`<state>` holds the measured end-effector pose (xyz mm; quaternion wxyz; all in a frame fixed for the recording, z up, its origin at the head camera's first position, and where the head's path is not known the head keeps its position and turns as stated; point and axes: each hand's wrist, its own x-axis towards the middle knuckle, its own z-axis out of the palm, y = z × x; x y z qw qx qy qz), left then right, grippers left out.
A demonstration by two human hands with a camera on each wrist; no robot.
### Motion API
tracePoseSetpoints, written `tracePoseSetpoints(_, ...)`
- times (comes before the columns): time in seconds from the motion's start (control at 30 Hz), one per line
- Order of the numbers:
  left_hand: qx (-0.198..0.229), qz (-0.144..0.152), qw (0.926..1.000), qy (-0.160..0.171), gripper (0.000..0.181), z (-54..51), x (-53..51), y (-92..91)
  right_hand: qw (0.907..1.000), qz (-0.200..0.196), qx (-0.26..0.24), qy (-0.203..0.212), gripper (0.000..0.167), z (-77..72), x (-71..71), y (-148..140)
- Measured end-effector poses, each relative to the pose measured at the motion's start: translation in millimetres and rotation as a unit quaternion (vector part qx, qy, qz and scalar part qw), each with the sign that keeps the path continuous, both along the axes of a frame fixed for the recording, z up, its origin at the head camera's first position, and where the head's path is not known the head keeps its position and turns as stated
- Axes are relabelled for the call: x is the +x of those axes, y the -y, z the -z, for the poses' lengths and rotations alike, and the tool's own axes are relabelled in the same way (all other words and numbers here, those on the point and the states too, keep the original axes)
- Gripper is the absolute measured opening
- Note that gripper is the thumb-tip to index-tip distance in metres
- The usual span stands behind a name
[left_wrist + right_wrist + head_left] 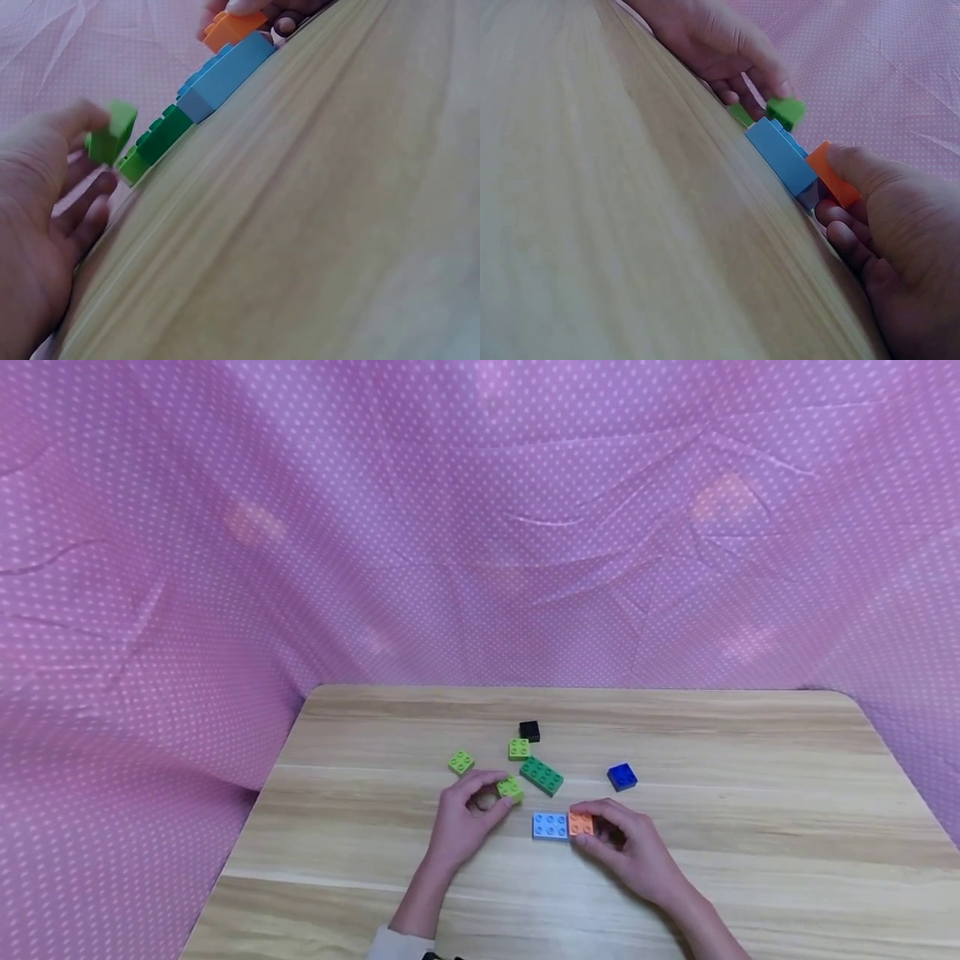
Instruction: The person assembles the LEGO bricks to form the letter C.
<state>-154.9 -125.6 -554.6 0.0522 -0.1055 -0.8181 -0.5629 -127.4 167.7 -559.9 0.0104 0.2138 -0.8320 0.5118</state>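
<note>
Between thumb and fingers, the left hand [463,822] pinches a light green brick [510,789]; in the left wrist view this brick [112,133] is tilted and raised off the table. The right hand [639,858] pinches an orange brick [581,823] at the right end of a light blue brick [550,826]. In the right wrist view the orange brick [832,175] is tilted beside the end of the blue brick [781,156]. Whether those two touch, I cannot tell. A dark green brick [542,776] lies just right of the left hand's brick.
Farther back on the wooden table [360,843] lie a black brick [529,731] and a light green brick [519,749]. Another light green brick [461,763] is behind the left hand, and a dark blue brick [622,777] lies beyond the right hand. A pink dotted cloth [480,527] hangs behind.
</note>
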Motion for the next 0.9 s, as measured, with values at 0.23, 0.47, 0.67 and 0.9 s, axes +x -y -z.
tracePoseSetpoints(0.23, 0.06, 0.11, 0.9917, 0.029, 0.037, -4.2, 4.4, -0.6, 1.0, 0.001, 0.001, 0.002, 0.038, -0.8, -1.1, 1.5)
tracePoseSetpoints(0.47, 0.048, 0.156, 0.9863, 0.024, 0.035, -5.2, 6.1, -1.7, 0.9999, 0.002, 0.0, 0.012, 0.039, -2.7, -0.5, 1.5)
tracePoseSetpoints(0.67, 0.041, 0.184, 0.982, 0.016, 0.035, -3.1, 6.0, -3.3, 0.9998, 0.003, 0.001, 0.018, 0.039, -3.4, 0.5, 0.9)
tracePoseSetpoints(0.9, 0.027, 0.189, 0.9814, 0.025, 0.038, -3.0, 7.1, -3.8, 0.9998, 0.004, 0.002, 0.021, 0.039, -4.0, 0.6, 0.9)
